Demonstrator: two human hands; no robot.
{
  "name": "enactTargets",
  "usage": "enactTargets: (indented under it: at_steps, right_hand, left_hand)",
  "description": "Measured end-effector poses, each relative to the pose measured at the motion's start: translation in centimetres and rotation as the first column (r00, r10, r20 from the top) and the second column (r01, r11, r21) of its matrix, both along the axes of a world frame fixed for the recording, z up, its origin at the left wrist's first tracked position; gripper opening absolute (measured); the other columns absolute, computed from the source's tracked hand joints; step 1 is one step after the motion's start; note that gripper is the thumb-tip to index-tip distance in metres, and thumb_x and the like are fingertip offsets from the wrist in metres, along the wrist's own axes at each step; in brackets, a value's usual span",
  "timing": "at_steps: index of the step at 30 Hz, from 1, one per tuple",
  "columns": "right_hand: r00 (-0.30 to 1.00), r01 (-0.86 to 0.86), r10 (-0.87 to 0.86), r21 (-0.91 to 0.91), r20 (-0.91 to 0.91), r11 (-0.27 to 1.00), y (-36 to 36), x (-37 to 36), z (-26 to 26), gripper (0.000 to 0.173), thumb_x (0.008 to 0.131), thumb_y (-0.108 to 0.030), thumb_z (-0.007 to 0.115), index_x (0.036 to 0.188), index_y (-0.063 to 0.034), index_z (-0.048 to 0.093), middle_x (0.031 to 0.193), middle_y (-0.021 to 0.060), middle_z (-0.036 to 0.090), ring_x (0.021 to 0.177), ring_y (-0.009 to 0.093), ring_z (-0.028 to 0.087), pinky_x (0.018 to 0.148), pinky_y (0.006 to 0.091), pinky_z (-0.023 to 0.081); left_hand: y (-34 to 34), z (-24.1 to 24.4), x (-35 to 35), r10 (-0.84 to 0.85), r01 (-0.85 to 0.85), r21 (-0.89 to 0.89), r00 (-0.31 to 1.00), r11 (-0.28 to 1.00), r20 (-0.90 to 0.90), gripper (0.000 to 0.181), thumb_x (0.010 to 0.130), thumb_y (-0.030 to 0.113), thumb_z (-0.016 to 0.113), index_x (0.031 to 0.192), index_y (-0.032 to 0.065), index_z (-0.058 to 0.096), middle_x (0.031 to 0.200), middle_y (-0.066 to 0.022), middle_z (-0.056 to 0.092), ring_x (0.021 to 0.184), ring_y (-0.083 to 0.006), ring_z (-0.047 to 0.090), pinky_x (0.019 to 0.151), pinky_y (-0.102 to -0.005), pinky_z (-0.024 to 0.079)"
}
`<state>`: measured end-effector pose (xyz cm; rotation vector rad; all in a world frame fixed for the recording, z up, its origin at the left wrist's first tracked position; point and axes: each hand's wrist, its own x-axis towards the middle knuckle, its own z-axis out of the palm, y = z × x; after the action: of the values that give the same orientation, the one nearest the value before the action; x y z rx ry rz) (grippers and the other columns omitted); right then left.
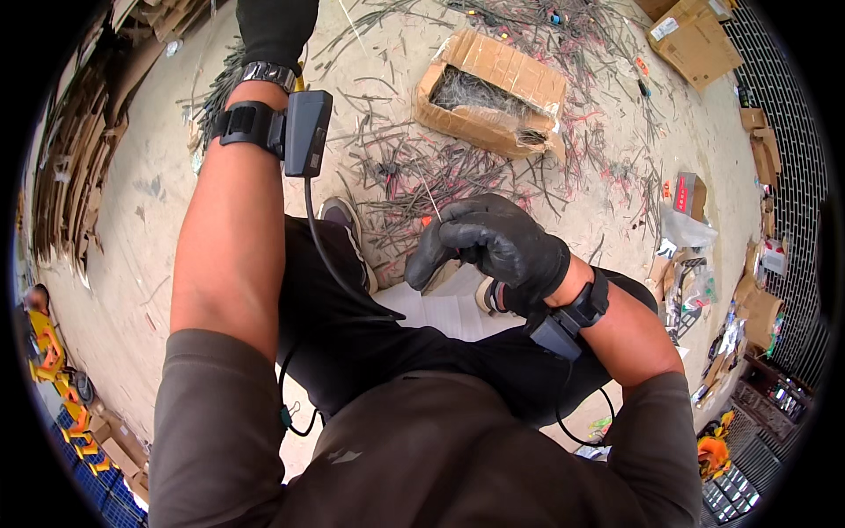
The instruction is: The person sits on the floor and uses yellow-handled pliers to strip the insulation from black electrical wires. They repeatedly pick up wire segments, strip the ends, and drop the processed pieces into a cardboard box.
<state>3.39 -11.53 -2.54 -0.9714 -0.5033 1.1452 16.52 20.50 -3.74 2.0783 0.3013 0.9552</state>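
My right hand (498, 244), in a black glove, is above the floor between my knees, its fingers curled round a thin pale wire or strip (430, 195) whose end sticks up between thumb and fingers. My left hand (277, 30), also black-gloved, reaches out to the top edge, where its fingers are cut off; a bit of something yellow (300, 78) shows by its wrist. Beyond my right hand lie many cut pieces of black and red cable or tubing (422, 178). A torn open cardboard box (515, 76) with dark, thin, tangled strands in it stands among them.
Flattened cardboard (72, 165) is stacked along the left. A closed carton (696, 43) sits at the upper right, with plastic bags (686, 228) and packaging scraps below it. A slatted metal shutter (792, 178) runs down the right. Yellow equipment (46, 343) and a person (36, 300) are at the far left.
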Motion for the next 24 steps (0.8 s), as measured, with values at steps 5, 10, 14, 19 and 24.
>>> enactTargets:
  at_steps: [5, 10, 14, 19, 24]
  right_hand:
    - [0.985, 0.018, -0.027, -0.054, -0.172, 0.998, 0.1, -0.7, 0.3, 0.032, 0.102, -0.013, 0.045, 0.097, 0.0098, 0.067, 0.099, 0.0239, 0.071, 0.098, 0.034, 0.071, 0.093, 0.0427, 0.055]
    - [0.997, -0.051, 0.046, -0.079, -0.061, 0.996, 0.1, -1.9, 0.3, 0.032, 0.101, -0.014, 0.045, 0.097, 0.0095, 0.066, 0.097, 0.0235, 0.071, 0.098, 0.035, 0.071, 0.094, 0.045, 0.054]
    - [0.981, -0.004, -0.011, -0.076, -0.192, 0.997, -0.6, -2.9, -0.5, 0.032, 0.101, -0.014, 0.044, 0.097, 0.0104, 0.065, 0.096, 0.0253, 0.071, 0.096, 0.038, 0.071, 0.096, 0.0479, 0.052]
    - [0.934, 0.009, -0.015, -0.021, -0.357, 1.0, -0.6, -3.5, -0.4, 0.032, 0.1, -0.013, 0.045, 0.094, 0.0109, 0.064, 0.095, 0.0268, 0.07, 0.098, 0.039, 0.07, 0.097, 0.0484, 0.052]
    - [0.926, -0.009, -0.011, -0.051, -0.377, 0.999, -0.8, -4.2, 0.0, 0.032, 0.1, -0.014, 0.045, 0.093, 0.0114, 0.064, 0.096, 0.0281, 0.07, 0.099, 0.039, 0.07, 0.099, 0.048, 0.051]
  left_hand:
    - [1.3, -1.0, 0.2, 0.024, -0.022, -0.054, 0.999, 0.998, 0.032, 0.016, 0.081, 0.015, 0.07, 0.076, 0.0, 0.072, 0.066, -0.0097, 0.069, 0.063, -0.0168, 0.063, 0.062, -0.0328, 0.05]
    - [3.4, -1.7, 0.1, 0.14, -0.142, 0.118, 0.99, 0.983, 0.023, 0.019, 0.081, 0.018, 0.068, 0.076, -0.0004, 0.072, 0.066, -0.0156, 0.068, 0.061, -0.0231, 0.065, 0.061, -0.0357, 0.049]
    - [3.8, -2.9, 0.2, 0.174, -0.173, 0.088, 0.985, 0.981, -0.004, 0.02, 0.081, 0.019, 0.068, 0.075, 0.0001, 0.072, 0.068, -0.0196, 0.067, 0.062, -0.0286, 0.065, 0.061, -0.0388, 0.049]
    - [5.2, -3.3, -0.1, 0.231, -0.228, 0.179, 0.973, 0.957, 0.001, 0.021, 0.081, 0.02, 0.068, 0.075, -0.0001, 0.071, 0.07, -0.021, 0.067, 0.064, -0.0323, 0.066, 0.061, -0.041, 0.049]
    - [5.0, -3.6, 0.1, 0.211, -0.217, 0.189, 0.976, 0.958, 0.051, 0.021, 0.081, 0.019, 0.066, 0.075, -0.0002, 0.07, 0.07, -0.0204, 0.067, 0.066, -0.032, 0.067, 0.063, -0.0409, 0.05]
